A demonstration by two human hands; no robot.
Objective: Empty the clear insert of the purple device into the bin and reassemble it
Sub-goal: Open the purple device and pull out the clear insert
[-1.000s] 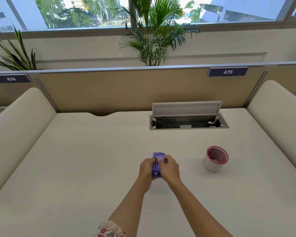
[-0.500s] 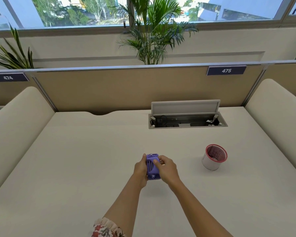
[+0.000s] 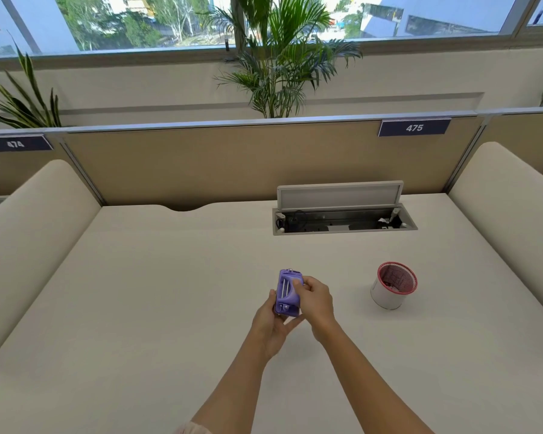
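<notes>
Sunlit tabletop (image 3: 138, 308) is carrying a red-rimmed bin (image 3: 392, 289) at three o'clock of the purple device (image 3: 287, 292). Left hand (image 3: 271, 324) is cradling it, fingers curled closed; right hand (image 3: 314, 300) is pinching its side. Steadying the body while pulling the insert straight seems wise.

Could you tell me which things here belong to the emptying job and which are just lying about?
Part of the job:
purple device, held by left hand and right hand
bin

Just there:
open cable tray
desk number signs
potted palms
</notes>
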